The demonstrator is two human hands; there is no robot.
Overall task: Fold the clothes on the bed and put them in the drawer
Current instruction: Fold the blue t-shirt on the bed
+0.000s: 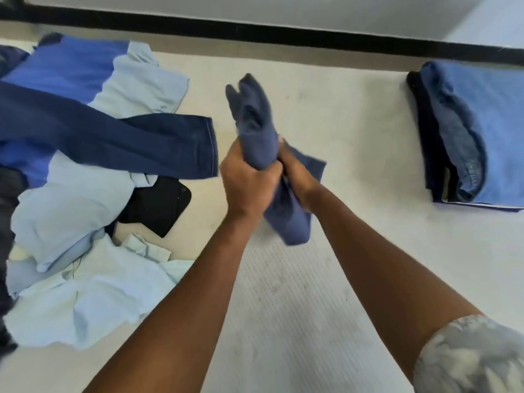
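Observation:
Over the middle of the white mattress (326, 279), both hands hold a small slate-blue garment (256, 129) that looks like a pair of socks. My left hand (246, 180) grips it from the left with the fingers curled round it. My right hand (295, 171) grips the same bundle from the right, and part of that hand is hidden by the cloth. One end of the garment sticks up above the hands and the other hangs below them. A heap of unfolded clothes (85, 171) lies at the left: dark blue trousers, light blue shirts, a bright blue piece and something black.
A folded stack (476, 131) with a denim-blue piece on top of dark items rests at the right of the mattress. A black bed frame rail (255, 35) runs along the far edge, with a white wall behind it. No drawer is in view.

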